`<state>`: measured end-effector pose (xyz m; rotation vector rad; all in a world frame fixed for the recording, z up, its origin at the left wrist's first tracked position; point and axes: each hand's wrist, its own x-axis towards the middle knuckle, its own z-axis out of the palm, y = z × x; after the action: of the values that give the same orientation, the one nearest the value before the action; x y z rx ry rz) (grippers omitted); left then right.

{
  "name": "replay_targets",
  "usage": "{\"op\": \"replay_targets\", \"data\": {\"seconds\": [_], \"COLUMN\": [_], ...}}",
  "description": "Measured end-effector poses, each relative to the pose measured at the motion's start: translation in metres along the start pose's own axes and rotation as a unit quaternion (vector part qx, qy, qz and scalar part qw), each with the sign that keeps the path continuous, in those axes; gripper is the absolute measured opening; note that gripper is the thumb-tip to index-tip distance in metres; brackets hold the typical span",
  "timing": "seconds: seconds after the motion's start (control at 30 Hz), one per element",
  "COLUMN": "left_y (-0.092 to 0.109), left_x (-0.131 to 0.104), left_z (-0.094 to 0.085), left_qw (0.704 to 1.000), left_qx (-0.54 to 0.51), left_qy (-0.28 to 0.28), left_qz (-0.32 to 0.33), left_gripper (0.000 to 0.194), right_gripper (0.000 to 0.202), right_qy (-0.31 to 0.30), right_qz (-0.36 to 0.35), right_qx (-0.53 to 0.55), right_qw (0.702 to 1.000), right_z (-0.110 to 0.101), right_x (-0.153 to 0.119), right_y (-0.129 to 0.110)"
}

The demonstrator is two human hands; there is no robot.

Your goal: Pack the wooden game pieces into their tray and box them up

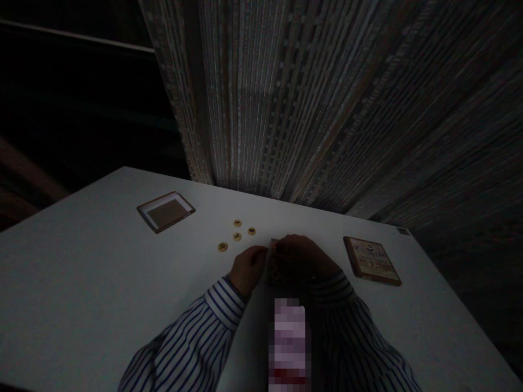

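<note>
The scene is dim. My left hand point(247, 268) and my right hand point(302, 258) meet over the middle of a white table point(81, 283). Between them they hold a small stack of dark cards point(274, 267), its top corner showing between my fingers. Both sleeves are striped white and dark. Several small round tan tokens point(237, 236) with dark marks lie on the table just beyond my left hand.
An open box tray point(165, 211) with a brown rim lies at the far left of the table. A box lid point(371, 260) with a printed picture lies to the right. A ribbed curtain point(327, 109) hangs behind the table.
</note>
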<state>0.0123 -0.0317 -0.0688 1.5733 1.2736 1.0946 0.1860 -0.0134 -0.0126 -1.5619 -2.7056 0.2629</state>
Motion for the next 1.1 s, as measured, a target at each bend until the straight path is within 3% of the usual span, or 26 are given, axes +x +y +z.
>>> {"op": "replay_targets", "data": {"seconds": [0.67,1.1], "left_y": [-0.0016,-0.0048], "left_x": [-0.0008,-0.0007], "left_z": [0.0004,0.0002], "left_qw": [0.998,0.993], "left_qx": [0.051,0.109], "left_qy": [-0.001,-0.01], "left_qz": [0.023,0.036], "left_gripper": [0.021,0.024], "right_gripper": [0.019,0.024], "right_qy": [-0.022,-0.055], "right_qz": [-0.023,0.0], "right_qx": [-0.04,-0.044], "right_qw": [0.999,0.997], "right_z": [0.0053,-0.0029], "right_x": [0.0015,0.0016], "right_y": [0.0025,-0.0039]}}
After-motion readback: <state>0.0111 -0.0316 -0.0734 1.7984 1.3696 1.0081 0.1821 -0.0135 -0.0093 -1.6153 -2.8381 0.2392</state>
